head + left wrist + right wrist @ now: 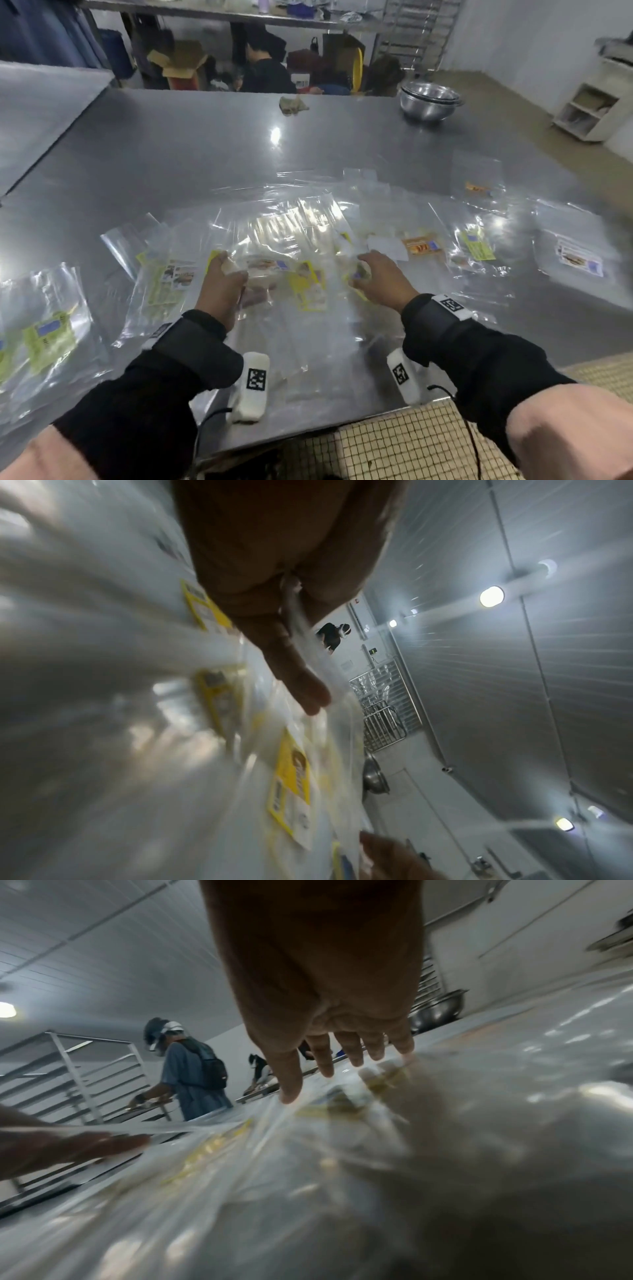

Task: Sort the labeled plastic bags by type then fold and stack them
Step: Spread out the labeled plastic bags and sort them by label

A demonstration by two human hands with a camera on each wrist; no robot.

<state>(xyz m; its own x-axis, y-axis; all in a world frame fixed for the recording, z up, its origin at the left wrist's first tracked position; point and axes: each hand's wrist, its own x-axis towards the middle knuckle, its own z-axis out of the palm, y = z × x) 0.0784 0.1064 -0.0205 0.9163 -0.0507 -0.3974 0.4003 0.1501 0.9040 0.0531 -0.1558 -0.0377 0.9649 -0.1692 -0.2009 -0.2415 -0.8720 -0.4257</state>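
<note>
Bags (294, 240), clear plastic with printed labels, lie in a loose overlapping heap across the middle of the steel bench (171, 144), with smaller groups set apart: green-labelled ones at the near left (48, 335), white-labelled ones at the far right (579, 260), a yellow-green one (478, 245) between. Left hand (221, 281) pinches a film edge between thumb and fingers; the left wrist view shows plastic drawn through that pinch (298, 620). Right hand (383, 277) is spread, fingers straight, tips (291, 1093) resting on a bag near a label. Judgement: the film looks very light, limp and slick, sheets likely to slide over one another or cling and come up in pairs. Best hold seems a corner or the top edge, pinched, with the other hand flat to pin neighbours. Labels look the stiffest part and the cue for sorting. Glare hides many edges.
</note>
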